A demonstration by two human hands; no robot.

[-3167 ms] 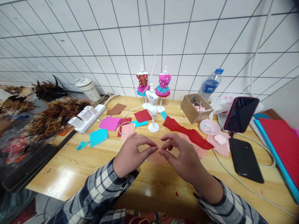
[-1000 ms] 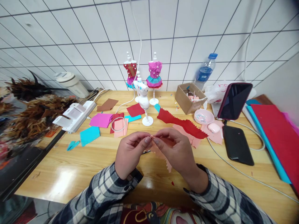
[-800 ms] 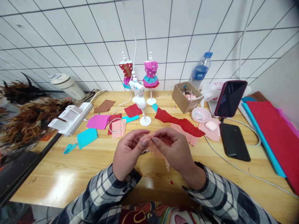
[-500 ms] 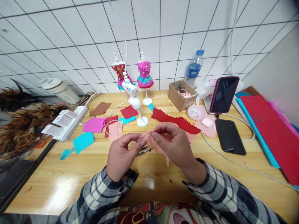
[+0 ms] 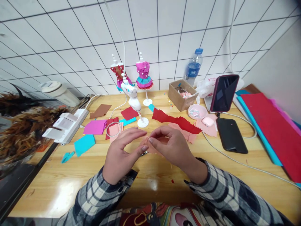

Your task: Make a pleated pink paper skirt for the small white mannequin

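A salmon-pink strip [image 5: 156,149] of thin crinkly material, cloth or paper, hangs below my right hand [image 5: 172,145]. That hand's thumb and forefinger pinch the gathered end of the strip. Facing it, my left hand [image 5: 124,153] has its thumb and fingers apart, with the thumb tip close by the pinched end; whether they touch I cannot tell. A small metal tool [image 5: 144,153] lies under the hands, mostly covered. Just beyond stands a bare white mini dress form [image 5: 134,102]. Past my right fingers lies a red zigzag-edged strip [image 5: 176,121].
Two dressed mini forms, one in magenta [image 5: 143,72] and one in red [image 5: 117,72], stand by the tiled wall. Rightward are a cardboard box [image 5: 180,102], a pink dish [image 5: 197,115] and phones [image 5: 231,135]. Leftward are coloured scraps [image 5: 84,145] and a power strip [image 5: 70,127].
My left fingers have spread apart and come off the pink strip. My right hand has shifted slightly left, still pinching it, and less of the strip shows beneath.
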